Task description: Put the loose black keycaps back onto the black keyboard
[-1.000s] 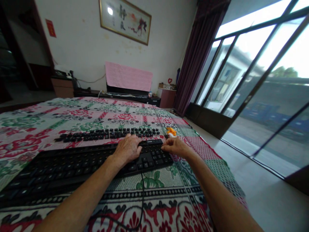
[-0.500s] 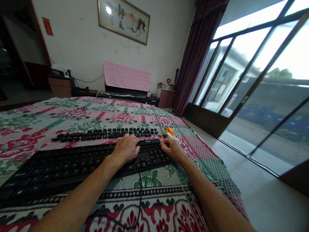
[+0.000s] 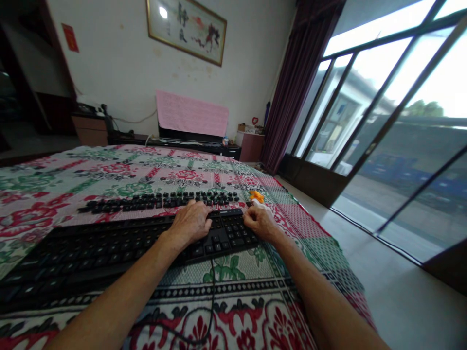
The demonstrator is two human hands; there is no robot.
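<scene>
A black keyboard (image 3: pixel 120 248) lies across the patterned cloth, its cable running off the near edge. My left hand (image 3: pixel 191 221) grips the keyboard by its far edge, thumb on top and fingertips hidden beyond. Past that edge, loose black keycaps (image 3: pixel 142 200) lie in rough rows. At the keyboard's far right corner my right hand (image 3: pixel 260 221) is closed in a pinch; what is in the fingers is too small to make out. Just behind this hand lie an orange item (image 3: pixel 257 196) and something white, partly covered by the knuckles.
The red, green and white cloth (image 3: pixel 233 321) covers the surface under everything and hangs over its right edge. Beyond stand a low dark cabinet, a screen draped with a pink cloth (image 3: pixel 193 114), and purple curtains (image 3: pixel 288 87). Glass doors (image 3: pixel 383 121) are on the right.
Both hands keep nearly the same place and grip. Only the view has shifted very slightly.
</scene>
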